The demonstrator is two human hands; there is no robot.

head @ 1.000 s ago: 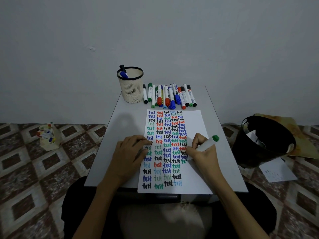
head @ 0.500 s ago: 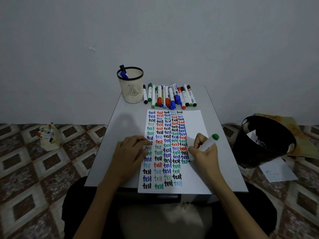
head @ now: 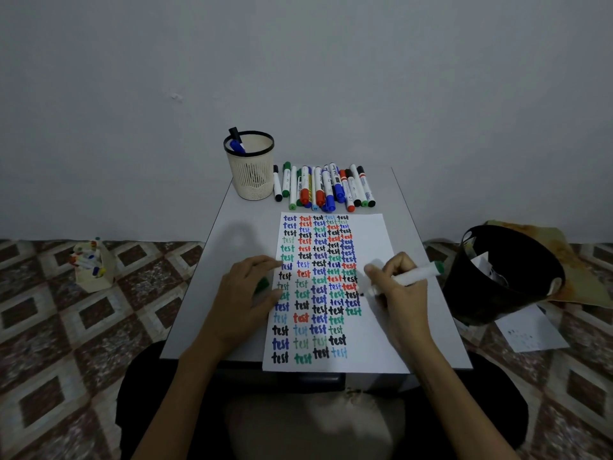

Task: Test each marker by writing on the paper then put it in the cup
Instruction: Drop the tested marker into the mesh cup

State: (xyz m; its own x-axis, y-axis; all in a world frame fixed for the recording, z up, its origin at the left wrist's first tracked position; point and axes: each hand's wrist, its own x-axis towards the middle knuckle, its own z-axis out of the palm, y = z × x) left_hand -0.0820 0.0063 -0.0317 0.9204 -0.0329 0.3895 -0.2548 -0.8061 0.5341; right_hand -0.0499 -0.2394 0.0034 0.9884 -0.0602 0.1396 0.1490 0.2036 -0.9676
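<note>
A white paper (head: 371, 247) covered in columns of coloured "test" words lies on the small grey table (head: 238, 247). My right hand (head: 394, 287) grips a white marker with a green end (head: 418, 274), its tip near the right side of the writing. My left hand (head: 242, 293) rests on the paper's left edge and holds a green cap (head: 263, 283) under its fingers. A cream mesh cup (head: 250, 171) stands at the table's back left with a blue and a black marker inside. A row of several markers (head: 325, 187) lies beside the cup.
A black bucket (head: 504, 277) with paper scraps stands on the floor to the right, with a loose sheet (head: 527, 330) beside it. A small cream holder with markers (head: 91, 265) sits on the patterned floor at left. A wall rises behind the table.
My right hand has lifted slightly and shifted right, tilting the marker flatter with its green end pointing further right. My left hand has stayed on the paper.
</note>
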